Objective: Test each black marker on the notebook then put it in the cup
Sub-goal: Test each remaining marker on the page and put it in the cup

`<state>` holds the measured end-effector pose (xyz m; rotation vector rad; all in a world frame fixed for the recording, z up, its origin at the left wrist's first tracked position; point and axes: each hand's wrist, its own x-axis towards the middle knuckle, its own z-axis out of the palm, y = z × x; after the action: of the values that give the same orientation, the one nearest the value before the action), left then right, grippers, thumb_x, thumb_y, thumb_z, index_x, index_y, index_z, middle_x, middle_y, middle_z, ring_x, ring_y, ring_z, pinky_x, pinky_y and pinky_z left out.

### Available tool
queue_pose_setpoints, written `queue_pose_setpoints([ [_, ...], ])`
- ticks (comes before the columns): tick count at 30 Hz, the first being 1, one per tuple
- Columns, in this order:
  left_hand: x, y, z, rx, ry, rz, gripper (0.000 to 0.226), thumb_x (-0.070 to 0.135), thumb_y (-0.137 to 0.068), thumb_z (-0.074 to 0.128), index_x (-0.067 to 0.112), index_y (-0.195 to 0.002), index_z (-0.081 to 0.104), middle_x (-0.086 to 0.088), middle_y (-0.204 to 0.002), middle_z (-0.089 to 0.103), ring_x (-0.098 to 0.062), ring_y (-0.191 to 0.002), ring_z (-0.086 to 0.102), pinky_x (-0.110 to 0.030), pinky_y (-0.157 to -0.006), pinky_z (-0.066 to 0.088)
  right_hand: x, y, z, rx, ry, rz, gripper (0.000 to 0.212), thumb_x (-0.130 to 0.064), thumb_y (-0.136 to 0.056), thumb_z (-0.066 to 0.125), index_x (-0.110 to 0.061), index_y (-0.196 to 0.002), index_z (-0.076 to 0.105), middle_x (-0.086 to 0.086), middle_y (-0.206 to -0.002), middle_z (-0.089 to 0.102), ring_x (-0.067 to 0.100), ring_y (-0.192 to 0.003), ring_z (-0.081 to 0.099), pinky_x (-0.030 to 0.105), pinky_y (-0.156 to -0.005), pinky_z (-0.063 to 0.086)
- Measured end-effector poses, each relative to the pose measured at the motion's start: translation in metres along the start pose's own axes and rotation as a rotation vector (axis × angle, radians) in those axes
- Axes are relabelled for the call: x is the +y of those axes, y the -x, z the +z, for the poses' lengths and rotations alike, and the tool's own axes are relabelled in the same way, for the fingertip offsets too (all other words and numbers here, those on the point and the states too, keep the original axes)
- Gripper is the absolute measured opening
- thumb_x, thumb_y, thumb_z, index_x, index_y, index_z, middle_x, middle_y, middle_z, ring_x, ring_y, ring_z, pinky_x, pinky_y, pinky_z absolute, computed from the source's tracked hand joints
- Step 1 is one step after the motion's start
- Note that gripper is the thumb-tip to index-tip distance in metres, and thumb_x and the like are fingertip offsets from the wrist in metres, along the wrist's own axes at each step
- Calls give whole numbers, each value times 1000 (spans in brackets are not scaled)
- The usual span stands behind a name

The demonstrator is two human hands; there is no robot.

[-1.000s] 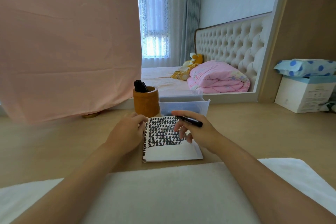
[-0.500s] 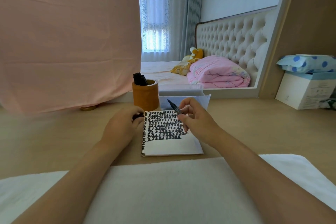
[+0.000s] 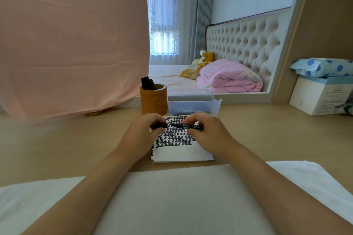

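Surface: pale wood-grain worktop (image 3: pixel 248 129); soft white towel (image 3: pixel 181 196) nearer than the notebook (image 3: pixel 181 152); tufted headboard (image 3: pixel 246 44) beyond.
Notebook: flat, its page filled with rows of black marks.
Marker (image 3: pixel 183 126): slim black barrel with white print, level above the notebook.
Left hand (image 3: pixel 141 133): curled round the marker's left end.
Right hand (image 3: pixel 208 133): pinches the barrel.
Cup (image 3: pixel 153 101): brown cylinder behind the notebook, holding black markers (image 3: pixel 148 83).

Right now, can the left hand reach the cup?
Probably yes. The cup stands just beyond the left hand with nothing between them, though that hand is busy pinching one end of the marker.
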<state>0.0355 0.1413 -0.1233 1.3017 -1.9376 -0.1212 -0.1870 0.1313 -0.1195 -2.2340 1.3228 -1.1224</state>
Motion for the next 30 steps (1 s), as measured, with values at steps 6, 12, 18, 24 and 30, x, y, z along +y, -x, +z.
queue_pose_setpoints([
  [6,5,0,1,-50,13,21,24,18,-89,68,28,-111,66,17,-99,63,9,-87,54,-3,-72,40,1,-2,2,-17,22,-38,27,-14,-87,72,-32,-106,68,-23,-99,58,1,-88,58,20,-79,51],
  [12,13,2,0,-152,8,66,16,27,-98,55,30,-108,66,12,-90,64,-3,-83,55,-24,-71,46,-1,0,2,-47,30,-90,29,-13,-86,73,-34,-106,67,-15,-104,63,7,-94,59,18,-79,52],
  [18,14,3,-6,-216,45,24,22,31,-102,46,28,-88,62,5,-77,62,-10,-74,54,-35,-67,45,-1,-4,0,-29,181,-211,28,-21,-90,70,-23,-117,70,-6,-110,68,11,-98,59,22,-84,49],
  [24,16,2,-10,-147,162,0,16,27,-99,54,35,-94,68,16,-77,65,0,-75,57,-15,-63,41,-5,-5,2,59,261,-378,23,-21,-95,62,-20,-115,72,-4,-97,70,7,-84,53,22,-71,44],
  [30,13,-8,-12,-122,122,85,16,20,-95,60,24,-104,73,11,-85,67,-1,-82,58,-10,-67,39,-13,-8,2,-49,205,-226,22,-29,-99,54,-26,-113,71,-15,-90,64,7,-82,56,29,-68,47],
])
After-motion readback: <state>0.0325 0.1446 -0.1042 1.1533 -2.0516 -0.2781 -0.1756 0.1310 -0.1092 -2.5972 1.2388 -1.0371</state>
